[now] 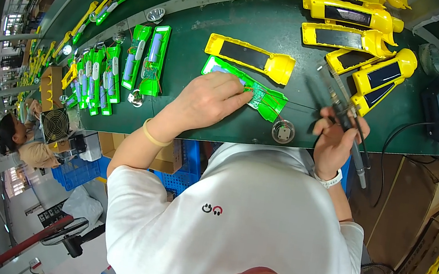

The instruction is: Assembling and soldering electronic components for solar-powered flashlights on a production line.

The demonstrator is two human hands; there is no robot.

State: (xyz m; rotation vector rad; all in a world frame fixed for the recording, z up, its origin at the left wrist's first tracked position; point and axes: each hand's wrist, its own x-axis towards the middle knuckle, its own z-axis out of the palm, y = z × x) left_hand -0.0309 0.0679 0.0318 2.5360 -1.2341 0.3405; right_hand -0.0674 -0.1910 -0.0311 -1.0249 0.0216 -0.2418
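Note:
On the green workbench lies a green flashlight housing half [270, 112] with a battery, a small circuit board and thin wires. My left hand [212, 99] rests over its middle, fingertips closed at the wires by the board; exactly what they pinch is hidden. To the right my right hand [338, 139] is raised off the bench, its fingers round a soldering iron [359, 168] blurred by motion. Other slim metal parts beside the iron are too smeared to name. A round reflector [283, 131], joined by red wires, sits near the bench edge. Just behind lies a yellow housing half [279, 68] with a dark panel.
Several yellow housing halves [339, 38] pile up at the far right. A dark blue soldering station [438, 110] with a black cable stands rightmost. Green halves with batteries [153, 59] lie left. Another person [35, 138] works at the far left, beside a fan [55, 125].

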